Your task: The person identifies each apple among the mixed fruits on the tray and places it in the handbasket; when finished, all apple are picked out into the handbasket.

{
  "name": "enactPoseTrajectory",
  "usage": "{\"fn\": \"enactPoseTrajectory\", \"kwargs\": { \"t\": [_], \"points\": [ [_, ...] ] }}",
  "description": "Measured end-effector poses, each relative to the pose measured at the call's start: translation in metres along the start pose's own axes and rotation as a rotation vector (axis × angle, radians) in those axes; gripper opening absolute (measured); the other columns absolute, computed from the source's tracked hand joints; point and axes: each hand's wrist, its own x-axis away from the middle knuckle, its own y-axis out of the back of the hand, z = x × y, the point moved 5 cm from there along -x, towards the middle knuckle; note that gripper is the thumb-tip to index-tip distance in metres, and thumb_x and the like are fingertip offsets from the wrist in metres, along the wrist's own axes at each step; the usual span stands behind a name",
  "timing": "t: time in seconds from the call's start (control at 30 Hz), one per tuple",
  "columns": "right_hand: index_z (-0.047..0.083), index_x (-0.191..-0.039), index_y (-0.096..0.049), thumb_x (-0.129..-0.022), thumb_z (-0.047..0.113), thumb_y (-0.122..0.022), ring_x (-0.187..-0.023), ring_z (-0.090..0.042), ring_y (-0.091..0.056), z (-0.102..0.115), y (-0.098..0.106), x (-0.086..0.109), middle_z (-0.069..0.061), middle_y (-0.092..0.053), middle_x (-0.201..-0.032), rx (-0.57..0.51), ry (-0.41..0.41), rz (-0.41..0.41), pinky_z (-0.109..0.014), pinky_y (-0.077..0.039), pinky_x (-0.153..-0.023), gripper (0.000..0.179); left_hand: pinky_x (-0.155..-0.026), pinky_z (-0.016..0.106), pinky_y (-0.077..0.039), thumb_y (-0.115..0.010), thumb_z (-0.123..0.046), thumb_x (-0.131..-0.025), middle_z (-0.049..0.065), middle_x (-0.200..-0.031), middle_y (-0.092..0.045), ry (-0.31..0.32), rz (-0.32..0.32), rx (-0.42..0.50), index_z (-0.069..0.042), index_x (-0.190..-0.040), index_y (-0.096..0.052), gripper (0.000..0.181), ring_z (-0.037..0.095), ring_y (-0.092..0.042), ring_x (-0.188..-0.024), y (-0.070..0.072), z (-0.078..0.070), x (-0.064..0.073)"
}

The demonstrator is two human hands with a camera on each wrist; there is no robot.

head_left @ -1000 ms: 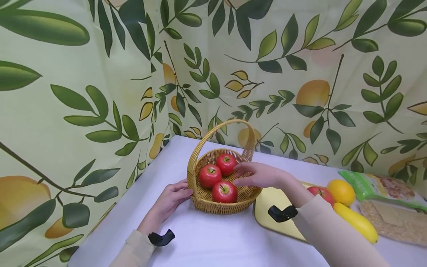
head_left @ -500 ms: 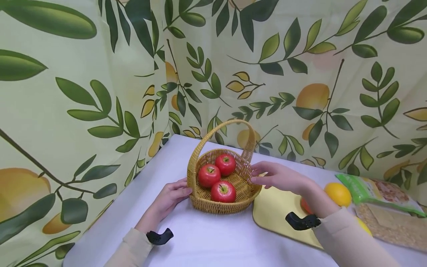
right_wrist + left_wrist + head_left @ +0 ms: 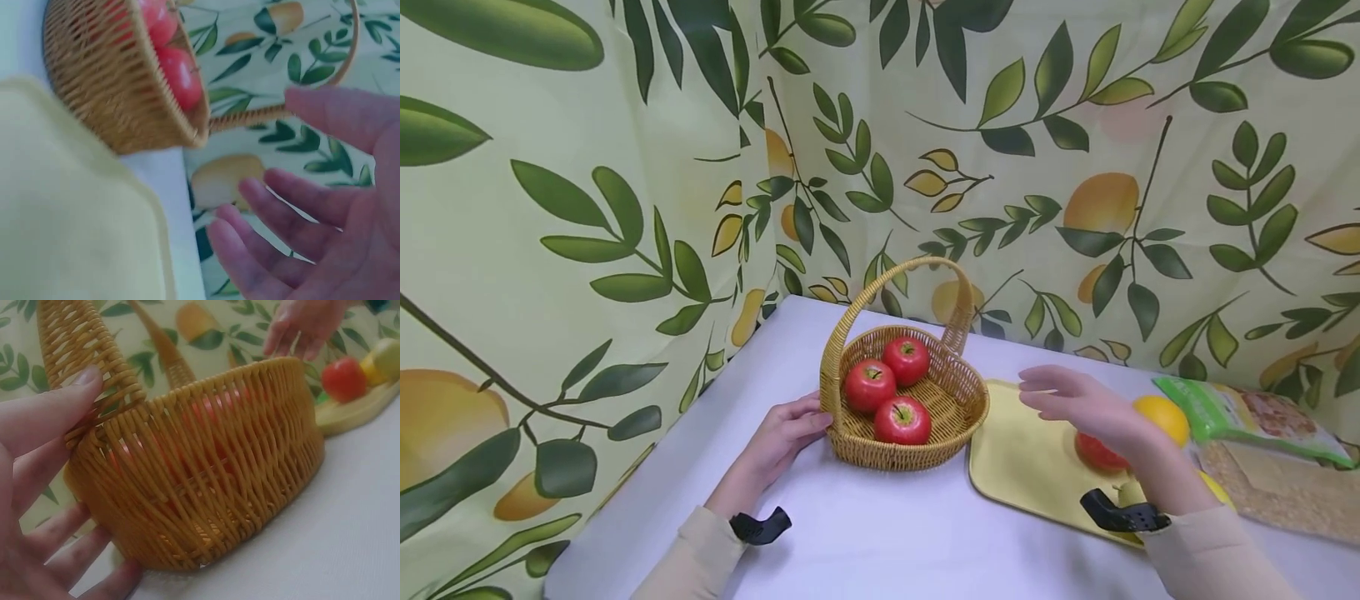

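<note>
A wicker basket (image 3: pixel 951 442) with a tall arched handle stands on the white tabletop. Three red apples (image 3: pixel 902 419) lie inside it, toward its left side. At the basket's left side is my left hand (image 3: pixel 786 433); in the left wrist view its thumb rests at the foot of the handle and its fairly straight, spread fingers touch the woven wall. My right hand (image 3: pixel 1086 404) hovers above a pale yellow board (image 3: pixel 1018 454), apart from the basket. Its fingers are loosely extended, with nothing held, as the right wrist view shows.
Near the board's right end, partly behind my right arm, are another red apple (image 3: pixel 1097 452), an orange (image 3: pixel 1162 417) and yellow produce (image 3: pixel 1217 490). Farther right lie a green packet (image 3: pixel 1217 408) and a flat brown packet (image 3: pixel 1277 492). Leaf-printed cloth (image 3: pixel 850 233) walls the table's back and left.
My right hand has drawn out from over the basket and moved right, above the board. The left hand stays at the basket's side, and the three apples keep their places.
</note>
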Motion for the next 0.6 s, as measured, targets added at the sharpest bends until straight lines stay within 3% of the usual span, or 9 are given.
{"fn": "enactPoseTrajectory", "kwargs": {
  "t": [0.17, 0.33, 0.6],
  "points": [
    [0.002, -0.147, -0.048, -0.102, 0.040, -0.062, -0.121, -0.040, -0.059, -0.018, 0.017, 0.008, -0.023, -0.052, -0.145, 0.036, -0.072, -0.093, -0.052, -0.055, -0.096, 0.060, -0.106, 0.040, -0.049, -0.072, -0.007, -0.093, 0.016, -0.160, -0.040, -0.004, 0.005, 0.013, -0.006, -0.102, -0.078, 0.011, 0.033, -0.032, -0.149, -0.001, -0.001, 0.001],
    [0.008, -0.151, -0.046, -0.103, 0.047, -0.058, -0.123, -0.044, -0.054, -0.032, 0.038, 0.019, -0.025, -0.048, -0.148, 0.084, -0.191, -0.115, -0.059, -0.053, -0.093, 0.063, -0.105, 0.039, -0.050, -0.070, -0.007, -0.095, 0.016, -0.161, -0.038, 0.006, 0.007, 0.017, -0.006, -0.101, -0.078, 0.010, 0.033, -0.034, -0.148, 0.000, 0.001, 0.002],
    [-0.003, -0.144, -0.051, -0.105, 0.034, -0.056, -0.122, -0.051, -0.050, -0.052, 0.066, 0.037, -0.033, -0.052, -0.140, 0.220, -0.207, -0.204, -0.060, -0.053, -0.091, 0.054, -0.107, 0.038, -0.048, -0.071, -0.008, -0.095, 0.015, -0.160, -0.039, 0.005, 0.015, 0.012, -0.008, -0.101, -0.078, 0.010, 0.032, -0.032, -0.149, -0.001, -0.002, 0.001]
  ]
}}
